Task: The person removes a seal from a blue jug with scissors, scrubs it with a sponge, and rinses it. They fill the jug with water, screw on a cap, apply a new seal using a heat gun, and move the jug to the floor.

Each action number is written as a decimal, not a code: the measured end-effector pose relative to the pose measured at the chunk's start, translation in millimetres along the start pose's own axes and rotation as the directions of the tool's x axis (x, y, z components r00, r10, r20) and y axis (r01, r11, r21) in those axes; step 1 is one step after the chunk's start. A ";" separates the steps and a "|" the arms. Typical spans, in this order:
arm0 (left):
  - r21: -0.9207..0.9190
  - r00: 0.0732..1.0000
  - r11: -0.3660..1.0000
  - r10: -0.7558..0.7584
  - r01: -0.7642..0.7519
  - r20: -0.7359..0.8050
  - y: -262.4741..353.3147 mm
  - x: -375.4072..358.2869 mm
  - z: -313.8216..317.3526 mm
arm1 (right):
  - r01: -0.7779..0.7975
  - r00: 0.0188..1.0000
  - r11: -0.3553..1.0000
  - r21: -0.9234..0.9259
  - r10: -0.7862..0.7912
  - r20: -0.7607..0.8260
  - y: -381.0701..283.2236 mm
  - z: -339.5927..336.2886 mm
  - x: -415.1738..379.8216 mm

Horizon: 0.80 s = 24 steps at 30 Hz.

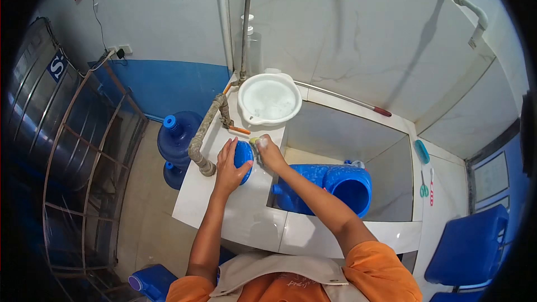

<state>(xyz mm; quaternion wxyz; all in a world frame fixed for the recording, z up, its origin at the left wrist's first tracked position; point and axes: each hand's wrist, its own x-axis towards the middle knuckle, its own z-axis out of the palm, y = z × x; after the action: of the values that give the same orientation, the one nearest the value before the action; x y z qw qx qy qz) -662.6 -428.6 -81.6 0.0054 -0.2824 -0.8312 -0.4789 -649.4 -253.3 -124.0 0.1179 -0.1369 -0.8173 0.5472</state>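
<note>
My left hand point(225, 172) grips a round blue lid point(242, 155) by its edge, tilted up above the white tiled ledge. Close beside it on the right, my right hand point(270, 154) is closed around a small yellowish sponge point(254, 141), mostly covered by the fingers, with white foam on them. A gap shows between sponge and lid. Below my right forearm, a large blue container point(307, 174) lies on its side in the tiled sink point(380, 197), its wide round mouth facing right. Behind my hands stands a white basin point(244, 99) holding sudsy water.
A pipe with an orange-handled valve point(239, 130) runs along the ledge's left side. Blue water bottles point(178, 137) stand on the floor at left, near a metal rack point(84, 184). Scissors point(424, 190), a red-and-white brush point(431, 187) and a teal brush point(422, 151) lie on the right rim.
</note>
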 end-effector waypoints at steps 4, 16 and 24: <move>0.373 0.994 0.924 0.042 -0.077 0.102 11.0 -4.5 -2.6 | -0.023 0.998 0.991 0.130 0.030 -0.053 -25.4 -22.9 13.3; 0.664 0.980 0.747 -0.098 -0.044 0.175 -2.7 12.9 26.6 | 0.129 0.991 0.635 -0.761 -0.057 0.120 -40.4 -84.8 115.2; 0.042 0.695 0.873 0.358 -0.486 0.624 87.6 -30.2 89.2 | -0.107 0.993 0.680 -0.725 0.106 -0.047 -35.3 -280.6 -48.9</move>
<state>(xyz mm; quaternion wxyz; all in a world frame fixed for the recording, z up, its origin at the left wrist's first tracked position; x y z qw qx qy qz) -572.3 -337.9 -68.8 -0.1176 -0.6004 -0.7460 -0.2630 -510.9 -41.5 11.3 0.0227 -0.2200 -0.9575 0.1850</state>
